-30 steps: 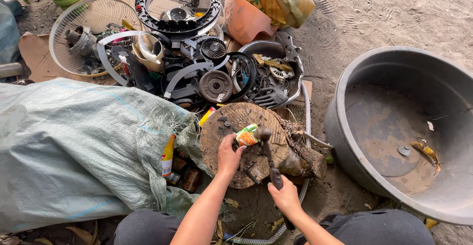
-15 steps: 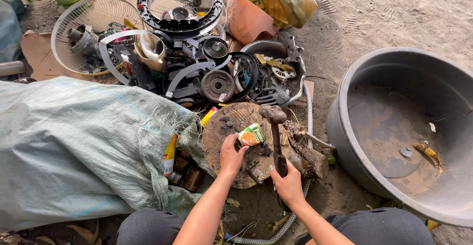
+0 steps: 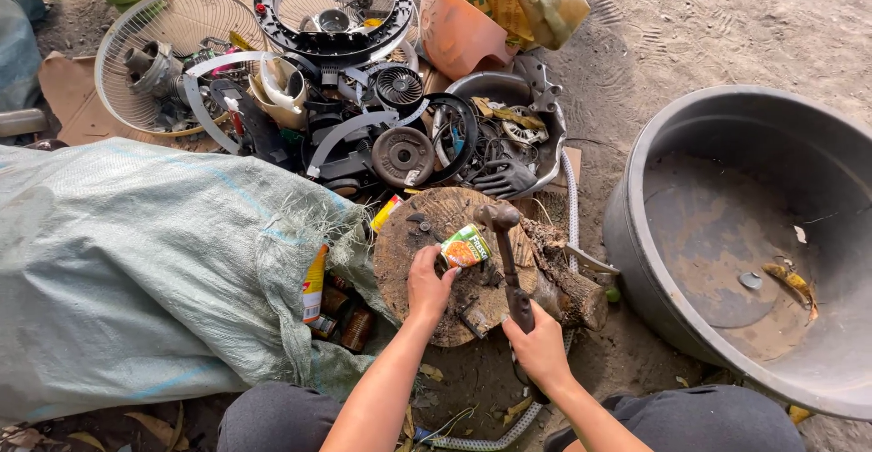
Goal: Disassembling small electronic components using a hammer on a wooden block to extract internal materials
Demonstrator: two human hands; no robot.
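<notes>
Can (image 3: 465, 247), green-labelled, on its side

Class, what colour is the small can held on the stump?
Green and orange can, head view.

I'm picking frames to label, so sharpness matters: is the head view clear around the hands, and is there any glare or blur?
Head view: soft, even daylight, no harsh glare; left hand, small can and hammer in the right hand are sharp, with no visible motion blur; the grey tub curves at the frame edge from wide-angle distortion; shadows under the scrap pile are mild.
</notes>
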